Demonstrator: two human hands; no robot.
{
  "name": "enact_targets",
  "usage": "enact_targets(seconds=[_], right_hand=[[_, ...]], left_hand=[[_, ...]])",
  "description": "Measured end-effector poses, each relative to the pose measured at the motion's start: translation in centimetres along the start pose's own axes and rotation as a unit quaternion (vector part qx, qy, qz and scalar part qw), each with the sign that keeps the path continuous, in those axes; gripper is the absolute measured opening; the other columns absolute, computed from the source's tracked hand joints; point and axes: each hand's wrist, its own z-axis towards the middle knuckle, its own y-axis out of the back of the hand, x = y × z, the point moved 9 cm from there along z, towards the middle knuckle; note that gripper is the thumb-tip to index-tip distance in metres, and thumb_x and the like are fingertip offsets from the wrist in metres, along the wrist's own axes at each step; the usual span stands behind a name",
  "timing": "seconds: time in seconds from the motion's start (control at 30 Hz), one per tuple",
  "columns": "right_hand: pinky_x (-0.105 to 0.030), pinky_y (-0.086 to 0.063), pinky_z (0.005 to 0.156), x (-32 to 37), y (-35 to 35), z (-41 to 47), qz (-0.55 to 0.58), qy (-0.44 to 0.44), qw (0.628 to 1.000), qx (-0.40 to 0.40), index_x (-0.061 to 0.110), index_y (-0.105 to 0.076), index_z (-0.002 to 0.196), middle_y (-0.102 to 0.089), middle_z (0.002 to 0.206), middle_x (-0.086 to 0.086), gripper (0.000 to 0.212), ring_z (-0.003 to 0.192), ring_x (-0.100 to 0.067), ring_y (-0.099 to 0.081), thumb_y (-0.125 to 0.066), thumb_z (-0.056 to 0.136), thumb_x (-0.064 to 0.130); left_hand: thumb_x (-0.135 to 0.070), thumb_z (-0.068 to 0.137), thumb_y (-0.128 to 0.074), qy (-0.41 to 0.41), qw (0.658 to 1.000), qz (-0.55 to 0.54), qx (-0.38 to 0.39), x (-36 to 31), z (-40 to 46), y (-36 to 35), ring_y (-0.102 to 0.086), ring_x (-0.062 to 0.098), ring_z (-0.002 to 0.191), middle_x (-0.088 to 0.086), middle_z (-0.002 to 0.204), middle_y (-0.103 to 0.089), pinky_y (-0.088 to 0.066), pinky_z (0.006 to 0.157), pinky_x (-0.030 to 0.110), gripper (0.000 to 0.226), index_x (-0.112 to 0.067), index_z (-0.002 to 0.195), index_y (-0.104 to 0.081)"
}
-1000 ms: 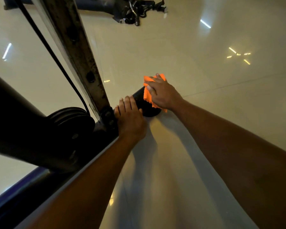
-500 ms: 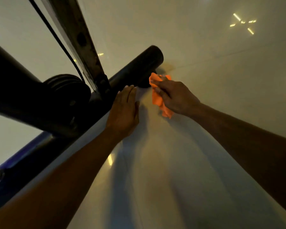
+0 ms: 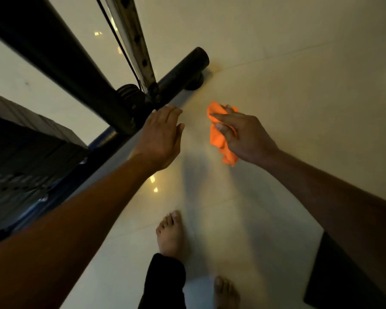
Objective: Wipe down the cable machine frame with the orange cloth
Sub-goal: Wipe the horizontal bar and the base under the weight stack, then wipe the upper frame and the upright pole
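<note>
View from above of two bare arms reaching down over a glossy pale floor (image 3: 299, 85). The right hand (image 3: 245, 137) has its fingers (image 3: 223, 118) curled around a crumpled orange cloth (image 3: 217, 137), held in the air, apart from the machine. The left hand (image 3: 161, 134) is flat, fingers straight and together, near the dark round base bar (image 3: 183, 72) of the cable machine frame (image 3: 54, 54). A grey upright post (image 3: 132, 36) with holes and a black cable (image 3: 120, 47) rise from the base. Two bare feet (image 3: 171, 235) stand below.
</note>
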Motion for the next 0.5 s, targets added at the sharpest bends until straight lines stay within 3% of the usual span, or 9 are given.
enact_targets(seconds=[0.17, 0.3, 0.5], right_hand=[[-0.040, -0.043, 0.121, 10.4, 11.9, -3.1, 0.006, 0.019, 0.999, -0.025, 0.022, -0.069, 0.146, -0.062, 0.155, -0.013, 0.040, 0.151, -0.027, -0.050, -0.059, 0.107, 0.028], [-0.030, -0.041, 0.119, 20.1, 23.3, -4.8, 0.007, 0.044, 0.998, -0.052, 0.029, -0.067, 0.148, -0.057, 0.161, -0.006, 0.039, 0.155, -0.019, -0.044, -0.058, 0.110, 0.029], [-0.046, -0.046, 0.120, 38.0, 42.4, -6.7, -0.014, 0.106, 0.988, -0.112, 0.032, -0.065, 0.150, -0.050, 0.165, -0.010, 0.043, 0.156, -0.023, -0.043, -0.054, 0.110, 0.040]], left_hand=[[-0.032, 0.113, -0.045, -0.033, 0.999, 0.012, -0.008, -7.7, -2.8, 14.2, -0.043, 0.033, 0.150, 0.015, 0.160, -0.047, -0.033, 0.126, 0.055, 0.048, -0.009, 0.156, -0.047], [-0.035, 0.113, -0.039, -0.026, 0.998, 0.043, -0.022, -14.0, -4.2, 28.0, -0.034, 0.031, 0.156, 0.014, 0.166, -0.041, -0.024, 0.130, 0.048, 0.052, -0.011, 0.160, -0.041], [-0.038, 0.114, -0.038, -0.047, 0.987, 0.133, -0.080, -23.2, -7.7, 52.6, -0.025, 0.026, 0.162, 0.008, 0.171, -0.035, -0.015, 0.134, 0.051, 0.053, -0.019, 0.164, -0.035]])
